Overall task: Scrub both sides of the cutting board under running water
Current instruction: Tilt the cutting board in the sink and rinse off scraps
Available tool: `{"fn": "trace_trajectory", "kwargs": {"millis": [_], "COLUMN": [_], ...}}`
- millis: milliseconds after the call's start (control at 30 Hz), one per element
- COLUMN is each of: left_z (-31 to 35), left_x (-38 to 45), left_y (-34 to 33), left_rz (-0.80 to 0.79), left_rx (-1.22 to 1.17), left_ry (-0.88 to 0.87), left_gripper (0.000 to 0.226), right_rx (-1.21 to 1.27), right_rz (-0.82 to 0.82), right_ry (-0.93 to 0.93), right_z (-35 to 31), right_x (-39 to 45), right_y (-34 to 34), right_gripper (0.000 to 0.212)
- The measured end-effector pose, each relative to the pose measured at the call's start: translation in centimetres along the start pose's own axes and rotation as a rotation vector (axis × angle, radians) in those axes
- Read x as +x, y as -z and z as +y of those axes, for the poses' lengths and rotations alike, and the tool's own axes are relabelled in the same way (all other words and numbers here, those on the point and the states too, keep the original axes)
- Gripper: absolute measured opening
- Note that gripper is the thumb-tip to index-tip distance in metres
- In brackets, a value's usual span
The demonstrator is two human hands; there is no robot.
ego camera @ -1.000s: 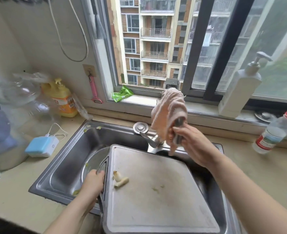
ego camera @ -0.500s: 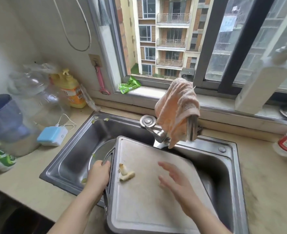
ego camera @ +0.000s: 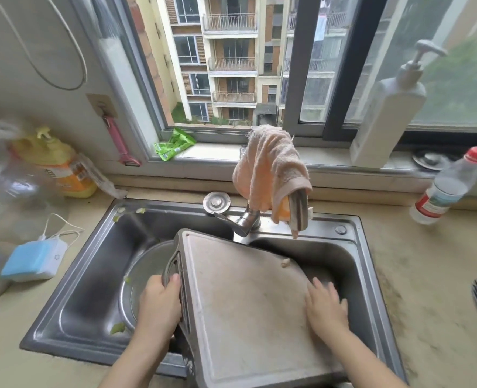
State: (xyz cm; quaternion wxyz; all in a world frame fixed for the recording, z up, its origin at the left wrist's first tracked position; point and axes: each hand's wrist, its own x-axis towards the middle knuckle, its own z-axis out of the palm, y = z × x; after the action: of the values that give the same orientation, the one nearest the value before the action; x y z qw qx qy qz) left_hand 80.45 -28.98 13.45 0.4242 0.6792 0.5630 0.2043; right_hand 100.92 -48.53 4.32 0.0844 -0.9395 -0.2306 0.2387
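Observation:
A grey cutting board lies across the double steel sink, its right side tilted down into the right basin. My left hand grips the handle on the board's left edge. At the board's right edge my right hand lies with fingers spread, holding nothing. One food scrap sits at the board's far right edge. The faucet stands behind the board with a peach cloth draped over it. No water is visibly running from the spout.
A metal bowl sits in the left basin with green scraps. On the left counter are a yellow detergent bottle and a blue-white device. A white pump bottle stands on the sill; a red-capped water bottle stands right.
My right hand left the cloth on the faucet and swept across the board to its right edge. The food pieces moved from the board's left to its far right. The board tilted rightward.

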Motion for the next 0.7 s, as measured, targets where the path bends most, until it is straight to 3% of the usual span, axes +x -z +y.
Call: {"fn": "trace_trajectory", "kwargs": {"millis": [67,133,200,267,333,467,533,633,700], "left_z": [0.0,0.0,0.0,0.0,0.0,0.1,0.1,0.2,0.3], "left_x": [0.1,0.2,0.1,0.1,0.1,-0.1,0.0,0.0,0.0], "left_y": [0.1,0.2,0.3,0.4,0.5,0.5,0.5,0.5,0.4], "left_rz": [-0.009,-0.024,-0.05,-0.069,-0.08,-0.081,-0.077,-0.06,-0.051], "left_rx": [-0.008,-0.02,-0.036,-0.036,-0.04,-0.045,-0.052,-0.04,-0.028], "left_ry": [0.001,0.003,0.004,-0.003,-0.006,-0.01,-0.006,0.001,0.003], "left_gripper": [0.027,0.027,0.026,0.026,0.027,0.027,0.027,0.027,0.026], "right_rx": [0.075,0.28,0.358,0.28,0.283,-0.008,0.004,0.381,0.407], "right_rz": [0.085,0.086,-0.068,-0.196,-0.241,-0.229,-0.135,-0.16,-0.244], "right_ry": [0.117,0.403,0.714,0.869,0.704,0.037,0.025,0.57,0.832], "right_z": [-1.0,-3.7,-6.6,-7.4,-5.3,0.9,0.2,-4.5,-5.1], "right_x": [-0.1,-1.3,-3.0,-3.6,-2.3,1.1,1.0,-2.0,-3.9], "right_y": [-0.1,-0.2,-0.6,-1.4,-1.8,-0.4,0.0,-1.2,-2.4], "right_gripper": [0.045,0.046,0.046,0.049,0.051,0.059,0.06,0.051,0.046]}}
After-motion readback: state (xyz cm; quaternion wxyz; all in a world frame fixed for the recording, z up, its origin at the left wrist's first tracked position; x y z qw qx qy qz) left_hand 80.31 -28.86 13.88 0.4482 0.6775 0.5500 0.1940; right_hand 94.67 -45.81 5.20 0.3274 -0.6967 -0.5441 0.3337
